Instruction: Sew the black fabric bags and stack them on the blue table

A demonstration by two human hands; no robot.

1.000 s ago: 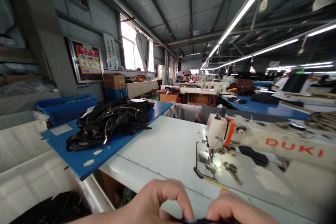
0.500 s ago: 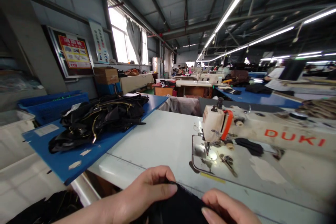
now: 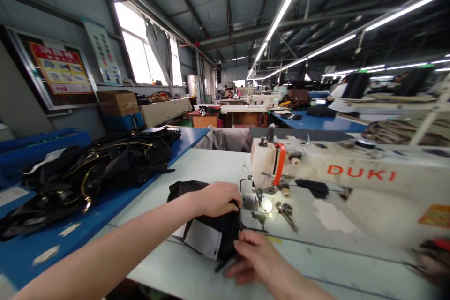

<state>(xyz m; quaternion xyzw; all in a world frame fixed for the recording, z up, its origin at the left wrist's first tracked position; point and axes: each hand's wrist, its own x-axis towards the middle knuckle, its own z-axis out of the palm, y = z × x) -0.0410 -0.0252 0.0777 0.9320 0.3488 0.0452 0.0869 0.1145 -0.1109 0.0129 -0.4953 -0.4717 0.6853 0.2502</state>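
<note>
My left hand (image 3: 218, 199) is curled over a black fabric piece (image 3: 207, 227) with a white lining patch, holding it down on the white sewing table (image 3: 197, 164) just left of the needle plate (image 3: 262, 206). At the cloth's lower right edge my right hand (image 3: 258, 258) pinches it, with blurred fingers. The white sewing machine marked DUKI (image 3: 337, 171) stands directly behind both hands, its lit needle area close to my left fingertips.
A heap of black garments with gold trim (image 3: 91, 168) lies on a blue side board (image 3: 45, 239) at left. Blue crates (image 3: 38, 143) and cardboard boxes (image 3: 117, 103) stand by the wall. More sewing stations and people fill the hall behind.
Both hands have moved forward from the table's near edge, carrying the black piece up onto the table beside the needle plate. The view has swung left and downward.
</note>
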